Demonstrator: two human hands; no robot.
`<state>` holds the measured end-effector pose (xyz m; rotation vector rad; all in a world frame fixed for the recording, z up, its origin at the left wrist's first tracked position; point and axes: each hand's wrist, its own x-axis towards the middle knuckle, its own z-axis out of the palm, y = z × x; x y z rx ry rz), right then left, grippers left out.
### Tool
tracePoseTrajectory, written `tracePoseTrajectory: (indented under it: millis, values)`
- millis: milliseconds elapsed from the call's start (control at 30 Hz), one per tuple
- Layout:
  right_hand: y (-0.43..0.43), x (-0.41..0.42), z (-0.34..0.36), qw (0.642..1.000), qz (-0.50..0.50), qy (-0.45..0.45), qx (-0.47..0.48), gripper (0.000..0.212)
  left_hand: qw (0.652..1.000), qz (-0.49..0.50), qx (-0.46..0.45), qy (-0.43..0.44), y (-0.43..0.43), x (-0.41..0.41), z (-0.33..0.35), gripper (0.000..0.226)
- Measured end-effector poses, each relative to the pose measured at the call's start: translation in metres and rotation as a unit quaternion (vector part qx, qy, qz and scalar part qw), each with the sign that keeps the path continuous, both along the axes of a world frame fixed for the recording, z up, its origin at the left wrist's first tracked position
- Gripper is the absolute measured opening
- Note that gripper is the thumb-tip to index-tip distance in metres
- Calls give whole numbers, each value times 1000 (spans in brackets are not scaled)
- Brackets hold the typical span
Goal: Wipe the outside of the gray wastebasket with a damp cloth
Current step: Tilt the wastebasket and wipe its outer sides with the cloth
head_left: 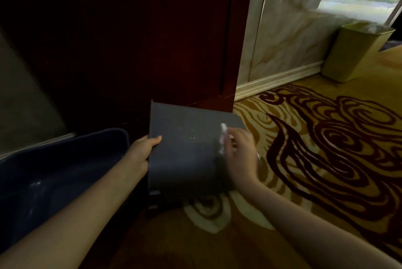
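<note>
Fingers, left: the left hand (142, 151) is clamped on the rim of the gray plastic wastebasket (185, 153), thumb over the outer wall, the other fingers hidden inside the mouth.
Fingers, right: the right hand (240, 155) is bunched around a small white damp cloth (223, 138), pressing it to the bin's far-right end; this hand is blurred.
Where the bin is: held tipped on its side, just above or resting on the patterned gold-and-maroon carpet (326, 138) — I cannot tell which — in front of a dark red wooden panel (152, 40) and beside a dark blue plastic tub (54, 171).
Which way it points: mouth toward the left hand, closed base toward the right.
Long axis: roughly left to right, nearly level.
Doing it well: probably steady the rim firmly, stroke along the wall, and roll the bin to present each side — pale specks mid-wall need a pass.
Watch for: thin walls may flex under pressure.
</note>
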<state>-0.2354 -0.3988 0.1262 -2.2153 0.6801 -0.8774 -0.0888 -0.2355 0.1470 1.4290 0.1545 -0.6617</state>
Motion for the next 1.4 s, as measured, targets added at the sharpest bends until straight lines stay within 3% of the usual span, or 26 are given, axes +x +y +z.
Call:
tracePoseTrajectory:
  millis: [67,167,300,567,733,833,933,1000,1067,1167,1300,1400]
  values:
    - [38,20,-2,998,66,15,-15,20,1000,11,-24,-10,4,-2,-8,37]
    - [86,39,-24,979,144,65,-126,27,998,36,-51,-26,6,-7,-22,32]
    - [79,40,-47,961,166,123,-186,35,996,41,-76,-2,12,-13,-46,27]
    - [-46,-3,-67,972,-44,170,-154,35,997,22,-58,44,23,-6,-59,38]
    - [-55,13,-58,986,-113,119,-18,26,999,9,-37,36,24,0,-61,32]
    - [-18,49,-43,995,-45,84,-1,20,999,12,-16,31,22,1,-63,26]
    - [38,90,-33,986,100,89,-103,18,999,28,-12,34,19,0,-62,33]
    - [72,112,-32,955,188,133,-186,22,999,40,-19,32,19,1,-63,36]
    - [85,124,-34,930,215,174,-242,27,998,43,-35,36,20,4,-64,38]
    - [60,125,-40,926,224,164,-254,29,998,29,-37,40,22,9,-68,37]
    - [-22,103,-50,956,98,176,-215,29,996,22,-53,64,23,13,-73,30]
    - [-71,87,-51,957,14,218,-189,26,993,16,-63,97,25,16,-70,27]
